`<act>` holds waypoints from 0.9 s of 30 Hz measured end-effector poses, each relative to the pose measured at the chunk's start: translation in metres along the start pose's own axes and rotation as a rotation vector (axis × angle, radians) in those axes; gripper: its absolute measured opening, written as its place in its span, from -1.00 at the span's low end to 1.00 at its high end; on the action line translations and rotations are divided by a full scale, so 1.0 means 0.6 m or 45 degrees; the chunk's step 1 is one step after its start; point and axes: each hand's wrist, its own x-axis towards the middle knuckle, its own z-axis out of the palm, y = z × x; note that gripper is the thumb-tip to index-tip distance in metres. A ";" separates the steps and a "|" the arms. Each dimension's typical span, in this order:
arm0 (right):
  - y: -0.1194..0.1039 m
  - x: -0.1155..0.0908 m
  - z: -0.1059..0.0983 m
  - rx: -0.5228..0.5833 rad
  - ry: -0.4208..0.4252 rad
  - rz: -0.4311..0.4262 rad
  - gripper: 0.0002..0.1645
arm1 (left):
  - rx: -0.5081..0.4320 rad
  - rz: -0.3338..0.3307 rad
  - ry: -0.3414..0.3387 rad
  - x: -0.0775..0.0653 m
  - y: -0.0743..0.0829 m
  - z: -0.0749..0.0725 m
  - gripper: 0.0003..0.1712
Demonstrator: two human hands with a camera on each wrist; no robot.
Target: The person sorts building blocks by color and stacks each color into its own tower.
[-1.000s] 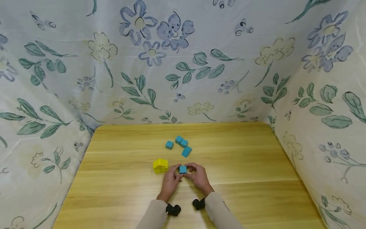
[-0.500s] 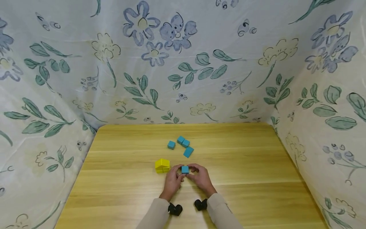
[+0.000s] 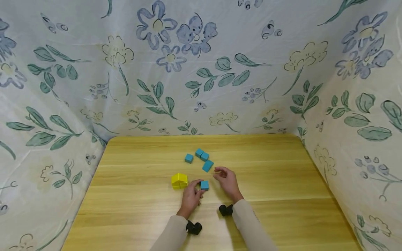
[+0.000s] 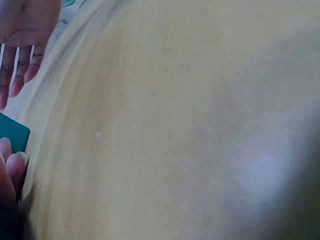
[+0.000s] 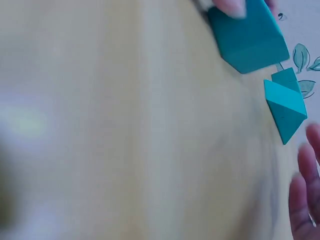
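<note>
A blue block [image 3: 204,185] stands on the table in the head view, and my left hand [image 3: 190,198] holds it from the left with thumb and index finger. In the right wrist view, fingertips of that hand rest on opposite sides of the block [image 5: 250,45]. My right hand [image 3: 228,181] is off to the block's right, apart from it, fingers loosely bent with nothing between them. Just beyond and left of the right fingertips lies a blue triangular block [image 3: 208,166]. The left wrist view catches only part of the held block [image 4: 14,132].
A yellow block assembly [image 3: 179,181] with a peaked top stands left of my left hand. Farther back are two blue cubes side by side [image 3: 202,154] and a single blue cube [image 3: 189,158]. Floral cloth [image 3: 194,87] hangs around the wooden table [image 3: 267,167].
My right hand has let go of the blue block and moved away to the right and farther forward. The left hand stays at the block. The head view shifted slightly.
</note>
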 end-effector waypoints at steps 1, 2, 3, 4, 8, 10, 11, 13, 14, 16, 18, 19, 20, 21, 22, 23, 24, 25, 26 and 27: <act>-0.003 0.008 0.000 -0.028 0.026 -0.012 -0.67 | 0.002 0.003 0.000 0.000 0.000 -0.001 -0.58; -0.006 0.017 0.001 -0.049 0.042 -0.014 -0.66 | 0.002 -0.006 -0.001 0.001 0.001 -0.001 -0.58; -0.010 0.025 0.003 -0.062 0.047 -0.015 -0.64 | 0.005 -0.011 -0.001 0.001 0.001 -0.002 -0.58; -0.014 0.033 0.005 -0.081 0.044 -0.021 -0.61 | 0.005 -0.018 -0.002 0.001 0.001 -0.003 -0.58; -0.022 0.062 0.017 -0.133 0.014 -0.053 -0.53 | -0.007 -0.043 -0.008 0.003 0.001 -0.003 -0.58; -0.023 0.073 0.024 -0.144 0.004 -0.059 -0.50 | -0.017 -0.045 -0.012 0.003 0.001 -0.002 -0.57; -0.023 0.078 0.027 -0.155 0.006 -0.057 -0.48 | -0.020 -0.046 -0.013 0.004 0.000 -0.002 -0.57; -0.021 0.087 0.033 -0.170 0.005 -0.041 -0.46 | -0.023 -0.044 -0.014 0.004 0.000 -0.001 -0.57; -0.020 0.091 0.035 -0.171 0.004 -0.027 -0.46 | -0.021 -0.045 -0.015 0.004 0.000 0.000 -0.58; -0.017 0.099 0.040 -0.176 -0.002 -0.003 -0.45 | -0.016 -0.048 -0.014 0.004 -0.001 0.000 -0.58; -0.015 0.107 0.043 -0.176 -0.013 0.025 -0.46 | -0.012 -0.052 -0.015 0.005 -0.001 0.001 -0.58; -0.015 0.110 0.043 -0.176 -0.016 0.041 -0.47 | -0.011 -0.057 -0.015 0.005 -0.002 0.002 -0.58; -0.015 0.112 0.044 -0.184 -0.020 0.055 -0.47 | -0.010 -0.060 -0.016 0.006 -0.002 0.002 -0.57; -0.015 0.115 0.045 -0.199 -0.026 0.062 -0.48 | -0.011 -0.063 -0.016 0.006 -0.003 0.002 -0.57; -0.015 0.118 0.046 -0.215 -0.032 0.065 -0.48 | -0.011 -0.066 -0.017 0.006 -0.003 0.002 -0.57; -0.017 0.119 0.046 -0.231 -0.037 0.069 -0.49 | -0.011 -0.069 -0.019 0.006 -0.004 0.002 -0.57; -0.019 0.121 0.047 -0.251 -0.043 0.072 -0.50 | -0.010 -0.069 -0.020 0.006 -0.004 0.002 -0.56; -0.021 0.122 0.048 -0.271 -0.051 0.076 -0.50 | -0.008 -0.068 -0.020 0.006 -0.004 0.002 -0.56; -0.024 0.123 0.049 -0.294 -0.058 0.074 -0.51 | -0.007 -0.068 -0.019 0.006 -0.005 0.001 -0.56; -0.025 0.124 0.050 -0.312 -0.062 0.073 -0.51 | -0.006 -0.067 -0.018 0.006 -0.005 0.001 -0.56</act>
